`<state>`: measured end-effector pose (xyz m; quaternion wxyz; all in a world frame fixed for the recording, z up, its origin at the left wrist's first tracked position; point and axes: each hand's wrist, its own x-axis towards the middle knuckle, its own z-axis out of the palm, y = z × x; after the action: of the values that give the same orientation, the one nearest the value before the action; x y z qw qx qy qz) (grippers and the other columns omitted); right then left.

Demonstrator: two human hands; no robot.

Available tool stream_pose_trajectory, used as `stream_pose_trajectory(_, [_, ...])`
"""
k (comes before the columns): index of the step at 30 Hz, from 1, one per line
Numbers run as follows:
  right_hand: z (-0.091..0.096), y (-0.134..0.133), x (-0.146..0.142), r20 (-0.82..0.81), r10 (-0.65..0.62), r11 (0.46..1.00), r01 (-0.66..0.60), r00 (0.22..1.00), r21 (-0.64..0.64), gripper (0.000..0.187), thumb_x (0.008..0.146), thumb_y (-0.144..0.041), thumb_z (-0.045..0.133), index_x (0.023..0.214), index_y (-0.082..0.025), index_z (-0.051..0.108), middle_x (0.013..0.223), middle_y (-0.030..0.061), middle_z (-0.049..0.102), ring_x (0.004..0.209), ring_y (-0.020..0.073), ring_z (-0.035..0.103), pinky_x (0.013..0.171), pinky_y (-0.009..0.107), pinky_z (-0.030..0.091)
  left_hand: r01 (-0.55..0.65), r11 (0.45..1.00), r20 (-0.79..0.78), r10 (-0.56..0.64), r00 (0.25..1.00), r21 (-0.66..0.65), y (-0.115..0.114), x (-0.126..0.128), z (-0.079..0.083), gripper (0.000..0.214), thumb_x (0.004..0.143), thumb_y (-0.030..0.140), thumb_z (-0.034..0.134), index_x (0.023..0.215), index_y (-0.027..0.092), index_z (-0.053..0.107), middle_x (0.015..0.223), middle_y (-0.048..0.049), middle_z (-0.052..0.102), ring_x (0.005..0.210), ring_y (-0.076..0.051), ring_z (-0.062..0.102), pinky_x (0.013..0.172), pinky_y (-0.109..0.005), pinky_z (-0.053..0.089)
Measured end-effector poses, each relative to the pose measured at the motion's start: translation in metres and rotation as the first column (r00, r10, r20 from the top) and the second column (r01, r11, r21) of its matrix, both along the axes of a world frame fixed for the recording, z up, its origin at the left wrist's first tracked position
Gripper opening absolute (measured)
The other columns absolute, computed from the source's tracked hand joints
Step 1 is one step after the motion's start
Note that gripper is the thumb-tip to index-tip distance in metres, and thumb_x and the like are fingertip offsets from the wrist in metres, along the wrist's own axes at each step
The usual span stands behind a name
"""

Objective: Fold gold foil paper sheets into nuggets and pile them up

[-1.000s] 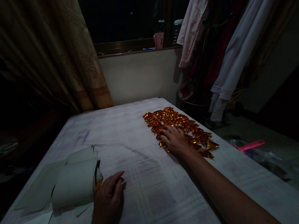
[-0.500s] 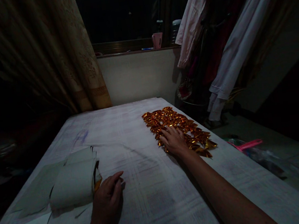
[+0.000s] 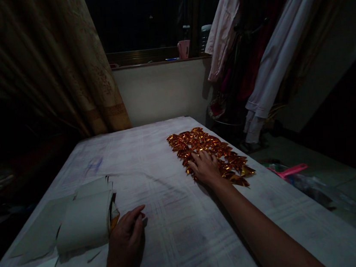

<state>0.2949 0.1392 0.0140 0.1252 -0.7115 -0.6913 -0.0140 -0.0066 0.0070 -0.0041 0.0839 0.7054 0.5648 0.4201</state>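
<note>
My right hand (image 3: 204, 167) lies over a cluster of shiny orange-gold folded foil pieces (image 3: 213, 141), palm down with fingers spread. Its fingertips touch the pieces, and whether one is pinched beneath them is hidden. On the tablecloth at lower left rests my left hand (image 3: 127, 234), index finger stretched out and thumb apart, nothing visible in it. Just left of that hand is a curved stack of pale grey paper sheets (image 3: 80, 221), with a bit of gold showing at its right edge. More flat sheets (image 3: 42, 221) spread out beyond it.
A pale checked cloth covers the table (image 3: 167, 256). Behind it, a pink mug (image 3: 183, 49) stands on the windowsill. Clothes (image 3: 273, 61) hang at the right, a curtain (image 3: 93, 74) at the left. A pink-handled item (image 3: 291, 170) and clear plastic are beyond the table's right edge.
The whole view has shifted slightly, so everything appears a little further left. Both hands stay in nearly the same places against the table, and the foil pieces look unmoved.
</note>
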Motion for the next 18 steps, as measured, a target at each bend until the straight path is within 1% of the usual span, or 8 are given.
stream_pose_trajectory(6, [-0.003, -0.020, -0.012, 0.006, -0.007, 1.000, 0.007, 1.000, 0.000, 0.054, 0.104, -0.050, 0.036, 0.149, -0.023, 0.049, 0.159, 0.0152, 0.039, 0.143, 0.0363, 0.038, 0.115, 0.054, 0.022, 0.006, 1.000, 0.001, -0.006, 1.000, 0.008, -0.001, 0.002, 0.002, 0.033, 0.093, 0.040, 0.051, 0.105, 0.021, 0.075, 0.086, -0.0051, 0.077, 0.075, -0.021, 0.074, 0.069, -0.034, 0.061])
stream_pose_trajectory(11, [-0.004, -0.018, -0.012, 0.011, -0.016, 1.000, 0.016, 1.000, 0.002, 0.055, 0.104, -0.052, 0.036, 0.149, -0.023, 0.050, 0.159, 0.0153, 0.040, 0.141, 0.0366, 0.039, 0.114, 0.052, 0.024, 0.003, 1.000, 0.002, -0.003, 1.000, -0.009, -0.001, 0.002, 0.003, 0.033, 0.093, 0.040, 0.051, 0.105, 0.022, 0.075, 0.083, -0.0046, 0.077, 0.074, -0.020, 0.073, 0.067, -0.033, 0.061])
stream_pose_trajectory(18, [-0.003, -0.019, -0.014, -0.012, -0.029, 0.999, 0.029, 1.000, -0.019, 0.054, 0.104, -0.049, 0.039, 0.149, -0.022, 0.049, 0.161, 0.0150, 0.037, 0.143, 0.0369, 0.037, 0.116, 0.054, 0.022, 0.001, 1.000, -0.015, -0.001, 1.000, 0.002, 0.000, 0.001, 0.002, 0.033, 0.094, 0.039, 0.050, 0.106, 0.021, 0.075, 0.082, -0.0039, 0.076, 0.074, -0.020, 0.073, 0.068, -0.031, 0.060])
